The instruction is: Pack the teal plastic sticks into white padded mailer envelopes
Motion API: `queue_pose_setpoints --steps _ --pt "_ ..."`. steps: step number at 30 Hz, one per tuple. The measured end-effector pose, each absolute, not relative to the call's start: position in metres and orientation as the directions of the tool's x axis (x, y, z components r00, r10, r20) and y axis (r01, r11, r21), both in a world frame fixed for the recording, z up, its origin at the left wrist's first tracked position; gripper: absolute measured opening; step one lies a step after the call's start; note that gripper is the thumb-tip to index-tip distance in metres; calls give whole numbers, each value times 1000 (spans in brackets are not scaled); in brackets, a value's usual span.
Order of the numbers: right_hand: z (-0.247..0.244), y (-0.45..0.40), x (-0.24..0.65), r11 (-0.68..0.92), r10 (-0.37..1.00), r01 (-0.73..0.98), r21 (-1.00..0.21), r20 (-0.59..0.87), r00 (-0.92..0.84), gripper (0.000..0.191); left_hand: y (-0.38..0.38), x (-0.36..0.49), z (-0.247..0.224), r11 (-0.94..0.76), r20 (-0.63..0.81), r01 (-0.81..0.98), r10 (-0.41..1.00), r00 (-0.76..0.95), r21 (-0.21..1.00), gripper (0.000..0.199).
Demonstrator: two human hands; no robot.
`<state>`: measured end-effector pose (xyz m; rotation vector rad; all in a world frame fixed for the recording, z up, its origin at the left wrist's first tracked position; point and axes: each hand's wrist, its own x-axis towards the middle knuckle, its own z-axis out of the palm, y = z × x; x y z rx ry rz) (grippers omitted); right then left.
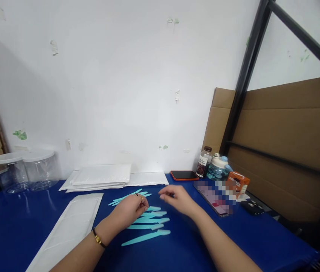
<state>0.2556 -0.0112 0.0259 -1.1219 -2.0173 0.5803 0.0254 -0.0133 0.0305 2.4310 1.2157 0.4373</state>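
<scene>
Several turquoise eyebrow razors [145, 238] lie on the blue table in a loose row, their pale blade ends pointing right. My left hand [128, 210], with a ring and a dark-banded bracelet at the wrist, is over the row. Its fingers are curled closed on one razor [154, 208], whose head sticks out at the fingertips and whose handle is hidden. Behind that hand a second group of razors [125, 197] is fanned out and partly covered. My right hand [179, 199] hovers right of the row, fingers loosely bent and slightly apart, nothing visible in them.
A white padded envelope [71, 223] lies at left; more envelopes [100, 175] are stacked by the wall. Two clear lidded jars [39, 172] stand far left. At right are an orange-cased phone [184, 175], another phone [213, 200], a brown-capped bottle [204, 162], a water bottle [218, 168] and an orange carton [237, 183].
</scene>
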Motion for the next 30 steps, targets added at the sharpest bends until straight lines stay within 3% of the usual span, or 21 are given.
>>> queue_pose_setpoints --steps 3,9,13,17,20,22,26,30 --pt "31 -2 290 434 869 682 -589 475 -142 19 -6 16 28 -517 123 736 845 520 438 19" --pt "19 9 329 260 950 917 -303 250 -187 35 5 -4 26 -418 179 895 903 391 157 18" --pt "12 10 322 200 974 945 -258 156 -164 22 5 -2 27 -444 139 895 890 434 47 14" --pt "12 8 311 169 979 949 -267 157 -130 9 6 3 28 -462 131 887 880 457 5 14" --pt "8 7 305 227 970 902 -368 166 -177 9 9 3 24 -445 124 894 891 436 51 13" --pt "5 7 302 270 963 814 -514 150 -225 12 11 1 19 -439 122 888 897 425 134 16" --pt "2 8 296 214 951 496 -841 62 -304 20 13 -2 9 -406 85 858 912 400 316 20" --pt "5 7 286 134 926 211 -968 47 -374 23 10 -1 11 -375 30 849 919 393 371 14"
